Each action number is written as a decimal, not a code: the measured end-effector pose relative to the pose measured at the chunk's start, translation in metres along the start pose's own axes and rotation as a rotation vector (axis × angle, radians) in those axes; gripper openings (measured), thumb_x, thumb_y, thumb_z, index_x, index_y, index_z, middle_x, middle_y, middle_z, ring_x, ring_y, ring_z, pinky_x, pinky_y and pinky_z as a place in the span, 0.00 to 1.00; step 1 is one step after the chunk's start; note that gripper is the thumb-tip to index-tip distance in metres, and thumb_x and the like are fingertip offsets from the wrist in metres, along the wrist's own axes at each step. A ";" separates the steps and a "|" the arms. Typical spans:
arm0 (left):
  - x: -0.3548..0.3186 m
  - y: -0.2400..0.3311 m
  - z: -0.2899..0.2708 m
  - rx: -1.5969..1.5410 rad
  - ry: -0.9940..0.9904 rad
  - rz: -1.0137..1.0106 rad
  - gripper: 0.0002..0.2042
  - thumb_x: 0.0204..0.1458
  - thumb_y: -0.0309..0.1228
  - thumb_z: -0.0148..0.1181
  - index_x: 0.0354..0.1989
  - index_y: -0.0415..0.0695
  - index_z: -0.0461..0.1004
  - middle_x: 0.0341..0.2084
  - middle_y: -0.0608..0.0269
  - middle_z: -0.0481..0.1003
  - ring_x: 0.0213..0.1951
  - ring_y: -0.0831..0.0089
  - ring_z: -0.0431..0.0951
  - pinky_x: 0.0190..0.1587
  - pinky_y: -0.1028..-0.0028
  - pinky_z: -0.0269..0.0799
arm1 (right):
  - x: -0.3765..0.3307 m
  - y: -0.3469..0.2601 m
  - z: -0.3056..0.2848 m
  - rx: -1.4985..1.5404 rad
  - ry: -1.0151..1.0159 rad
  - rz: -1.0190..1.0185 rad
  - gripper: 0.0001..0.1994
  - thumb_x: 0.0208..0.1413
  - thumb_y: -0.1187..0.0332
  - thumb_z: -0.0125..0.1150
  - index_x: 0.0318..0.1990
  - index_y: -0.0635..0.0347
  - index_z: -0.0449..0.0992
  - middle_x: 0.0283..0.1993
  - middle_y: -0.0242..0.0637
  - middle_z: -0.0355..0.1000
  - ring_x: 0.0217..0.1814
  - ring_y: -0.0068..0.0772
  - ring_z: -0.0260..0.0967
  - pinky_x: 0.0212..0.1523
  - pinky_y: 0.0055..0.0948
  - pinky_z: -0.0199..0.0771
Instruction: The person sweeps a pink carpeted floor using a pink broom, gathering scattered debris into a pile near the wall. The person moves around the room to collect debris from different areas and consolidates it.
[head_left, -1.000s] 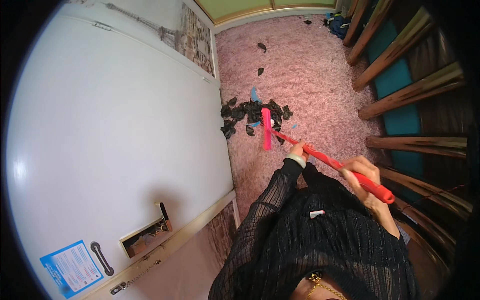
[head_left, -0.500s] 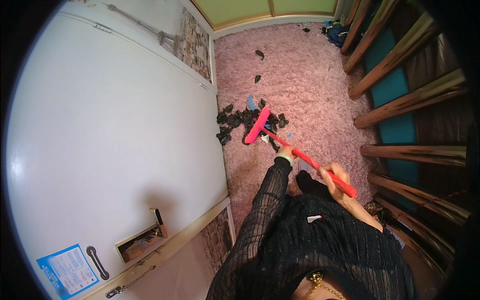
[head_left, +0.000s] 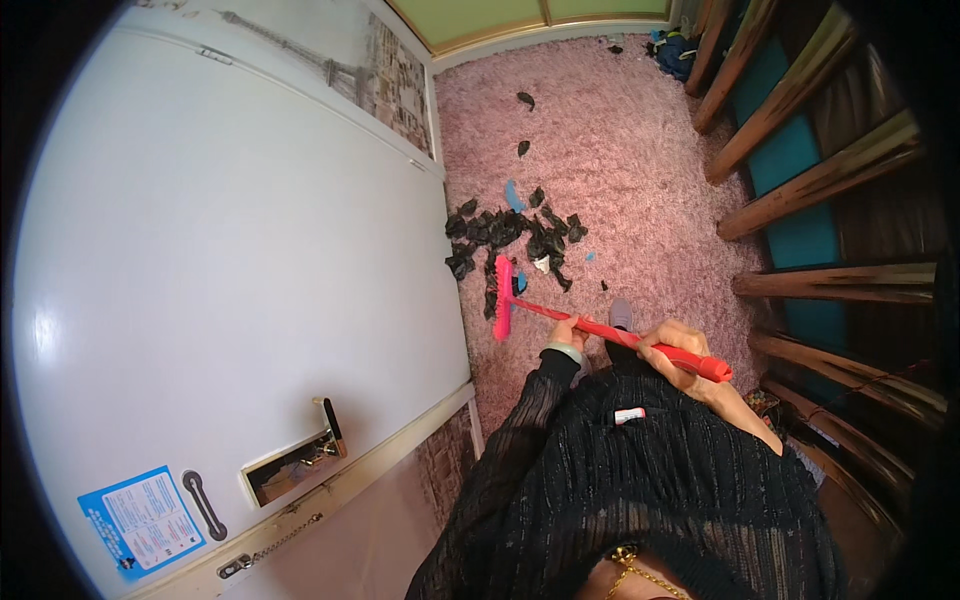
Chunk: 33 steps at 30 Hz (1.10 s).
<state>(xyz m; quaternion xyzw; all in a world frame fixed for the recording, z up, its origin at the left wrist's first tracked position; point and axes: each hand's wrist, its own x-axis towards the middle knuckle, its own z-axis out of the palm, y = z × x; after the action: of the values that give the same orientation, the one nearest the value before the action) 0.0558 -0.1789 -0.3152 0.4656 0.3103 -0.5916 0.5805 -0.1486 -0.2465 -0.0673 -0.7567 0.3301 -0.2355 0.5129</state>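
Clock face centred on the broom head, 12 toward the top edge.

Broom: red handle, bright pink head. Head sits low over the pink shaggy carpet, long axis running roughly 12 to 6. Whether the bristles press into the pile cannot be told. Handle slants away between 3 and 4 o'clock.

Grip, left hand: at 4 o'clock, lower on the handle, fingers closed around it. Pale bangle at the wrist.

Grip, right hand: farther out between 3 and 4, wrapped firmly around the thicker upper part; the butt end projects past it.

Debris: crumpled black plastic scraps in a loose cluster, mostly from 11 to 1 o'clock, some right beside the head. White scrap near, between 1 and 2. Blue strip at 12, at the cluster's far edge. Two single black pieces lie well apart, farther along 12.

Surroundings: grey shoe at 3 o'clock, on the hands' far side. White door fills 9 o'clock, blue-and-white notice on it toward 8. Brown wooden posts line the 2-to-3 side.
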 end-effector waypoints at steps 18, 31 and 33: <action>-0.034 -0.004 0.147 -0.062 -0.477 0.019 0.11 0.59 0.24 0.45 0.46 0.30 0.58 0.42 0.48 0.65 0.44 0.58 0.70 0.51 0.60 0.71 | 0.019 -0.070 -0.090 -0.278 -0.004 -0.127 0.06 0.43 0.78 0.59 0.32 0.63 0.75 0.40 0.46 0.72 0.38 0.43 0.72 0.38 0.32 0.72; 0.043 0.013 -0.125 0.615 -0.160 0.094 0.12 0.54 0.18 0.46 0.46 0.28 0.67 0.44 0.52 0.69 0.49 0.63 0.70 0.54 0.66 0.67 | 0.029 0.036 0.018 0.155 -0.357 0.069 0.05 0.50 0.70 0.57 0.31 0.61 0.75 0.33 0.39 0.72 0.38 0.37 0.70 0.41 0.32 0.69; 0.046 0.018 -0.124 0.970 -0.325 0.225 0.12 0.54 0.18 0.45 0.46 0.28 0.65 0.43 0.52 0.69 0.47 0.62 0.70 0.52 0.65 0.69 | 0.030 0.036 0.020 0.139 -0.328 0.072 0.05 0.50 0.70 0.57 0.31 0.61 0.75 0.33 0.39 0.71 0.38 0.37 0.71 0.41 0.32 0.69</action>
<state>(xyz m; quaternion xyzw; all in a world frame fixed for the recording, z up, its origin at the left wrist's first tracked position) 0.1018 -0.0870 -0.4002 0.6136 -0.1455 -0.6659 0.3986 -0.1241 -0.2657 -0.1079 -0.7354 0.2518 -0.1127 0.6189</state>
